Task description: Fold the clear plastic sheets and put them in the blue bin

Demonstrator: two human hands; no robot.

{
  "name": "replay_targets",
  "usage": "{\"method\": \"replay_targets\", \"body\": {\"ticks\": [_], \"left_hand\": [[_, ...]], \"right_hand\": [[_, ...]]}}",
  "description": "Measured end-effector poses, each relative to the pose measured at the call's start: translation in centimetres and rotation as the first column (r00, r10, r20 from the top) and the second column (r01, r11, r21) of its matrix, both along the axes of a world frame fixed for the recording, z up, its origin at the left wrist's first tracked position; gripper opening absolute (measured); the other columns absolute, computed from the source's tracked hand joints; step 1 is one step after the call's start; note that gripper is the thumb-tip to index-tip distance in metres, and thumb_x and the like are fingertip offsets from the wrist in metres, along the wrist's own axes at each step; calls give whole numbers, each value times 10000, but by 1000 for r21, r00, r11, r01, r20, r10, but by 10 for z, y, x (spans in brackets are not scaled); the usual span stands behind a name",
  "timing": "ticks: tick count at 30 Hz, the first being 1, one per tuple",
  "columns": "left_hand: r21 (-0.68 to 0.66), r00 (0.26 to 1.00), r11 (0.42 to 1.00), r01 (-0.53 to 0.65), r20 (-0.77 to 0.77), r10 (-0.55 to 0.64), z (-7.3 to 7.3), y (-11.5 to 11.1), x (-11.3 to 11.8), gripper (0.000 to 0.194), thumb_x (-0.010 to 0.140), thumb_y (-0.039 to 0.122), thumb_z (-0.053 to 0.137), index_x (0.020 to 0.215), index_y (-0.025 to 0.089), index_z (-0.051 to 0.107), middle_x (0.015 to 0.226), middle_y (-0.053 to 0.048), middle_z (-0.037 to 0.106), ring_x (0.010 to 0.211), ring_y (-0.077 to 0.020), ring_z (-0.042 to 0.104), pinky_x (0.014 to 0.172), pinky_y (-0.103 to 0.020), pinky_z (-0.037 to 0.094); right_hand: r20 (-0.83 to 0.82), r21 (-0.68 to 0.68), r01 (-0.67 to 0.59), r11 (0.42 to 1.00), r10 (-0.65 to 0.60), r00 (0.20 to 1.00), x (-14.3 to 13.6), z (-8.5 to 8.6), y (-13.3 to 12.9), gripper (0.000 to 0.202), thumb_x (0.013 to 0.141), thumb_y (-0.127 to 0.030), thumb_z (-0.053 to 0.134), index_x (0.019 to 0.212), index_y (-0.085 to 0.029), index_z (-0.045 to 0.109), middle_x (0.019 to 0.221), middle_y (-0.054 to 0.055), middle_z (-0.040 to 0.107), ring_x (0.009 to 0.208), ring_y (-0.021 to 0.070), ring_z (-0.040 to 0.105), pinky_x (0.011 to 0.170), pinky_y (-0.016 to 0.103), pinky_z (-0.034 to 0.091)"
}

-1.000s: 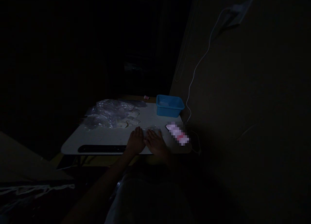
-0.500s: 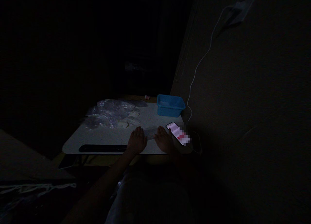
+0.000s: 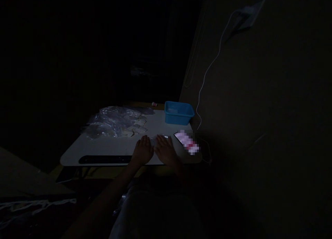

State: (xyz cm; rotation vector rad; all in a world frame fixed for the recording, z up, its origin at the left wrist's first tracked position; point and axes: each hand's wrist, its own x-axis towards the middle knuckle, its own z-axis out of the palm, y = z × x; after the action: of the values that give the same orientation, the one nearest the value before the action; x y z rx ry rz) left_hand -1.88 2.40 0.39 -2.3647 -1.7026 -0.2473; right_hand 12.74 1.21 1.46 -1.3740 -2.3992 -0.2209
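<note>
A small clear plastic piece, perhaps a bag [image 3: 153, 141], lies on the white table [image 3: 109, 147], largely covered by my hands. My left hand [image 3: 143, 150] rests flat at its left side with the fingers stretched forward. Across its right part lies my right hand [image 3: 165, 150], palm down and fingers extended. The two hands are close together with a narrow gap between them. To the left and farther back sits a crumpled heap of clear plastic [image 3: 111, 120], with some pale pieces [image 3: 135, 128] at its right edge.
A blue plastic basket [image 3: 178, 118] stands at the table's back right. A lit phone [image 3: 183, 139] lies right of my right hand. A white cable [image 3: 206, 71] runs up the wall to a socket [image 3: 250, 16]. A dark slot [image 3: 103, 159] lines the front edge. The room is very dim.
My right hand has slid left over the clear plastic, closer to my left hand. The left hand stays flat in about the same place. The whole view has shifted slightly.
</note>
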Motion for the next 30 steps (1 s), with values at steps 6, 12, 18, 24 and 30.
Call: {"method": "replay_targets", "body": {"ticks": [6, 12, 18, 24, 30], "left_hand": [[-58, 1000, 998, -3, -6, 3, 1, -1, -1, 553, 807, 264, 340, 1274, -30, 366, 1357, -226, 327, 1272, -307, 275, 1004, -413, 249], [-24, 998, 1000, -8, 63, 10, -4, 1, 0, 544, 815, 291, 340, 1255, -24, 393, 1346, -233, 343, 1266, -300, 292, 1005, -413, 252], [23, 998, 1000, -3, 66, 2, -4, 1, 1, 557, 853, 324, 271, 1239, -57, 401, 1322, -258, 359, 1248, -312, 321, 994, -431, 269], [28, 998, 1000, -7, 65, 6, -2, 0, 1, 554, 853, 327, 276, 1242, -46, 406, 1321, -244, 371, 1245, -306, 330, 991, -423, 283], [8, 998, 1000, -11, 54, 11, -1, -1, 1, 555, 861, 328, 265, 1255, -43, 386, 1335, -240, 351, 1259, -297, 307, 1004, -415, 259]], "right_hand": [[29, -95, -51, 994, 54, 998, -14, -3, 3, 469, 920, -379, 204, 1301, -158, 366, 1369, 78, 367, 1294, 175, 254, 1068, 478, 87], [64, -73, 19, 997, -14, 998, -7, -6, 5, 477, 918, -403, 187, 1286, -175, 388, 1366, 81, 367, 1284, 187, 281, 1058, 505, 95], [53, -54, 88, 995, -85, 995, 14, -12, 12, 505, 918, -405, 166, 1291, -136, 373, 1367, 106, 355, 1283, 193, 281, 1041, 535, 94], [47, -3, 201, 980, -200, 979, 24, -16, 14, 511, 916, -412, 179, 1263, -125, 421, 1339, 134, 395, 1273, 210, 302, 1041, 520, 95], [-21, 8, 331, 943, -331, 943, 24, -15, 12, 532, 901, -422, 228, 1248, -81, 443, 1323, 178, 405, 1262, 260, 310, 1029, 531, 111]]}}
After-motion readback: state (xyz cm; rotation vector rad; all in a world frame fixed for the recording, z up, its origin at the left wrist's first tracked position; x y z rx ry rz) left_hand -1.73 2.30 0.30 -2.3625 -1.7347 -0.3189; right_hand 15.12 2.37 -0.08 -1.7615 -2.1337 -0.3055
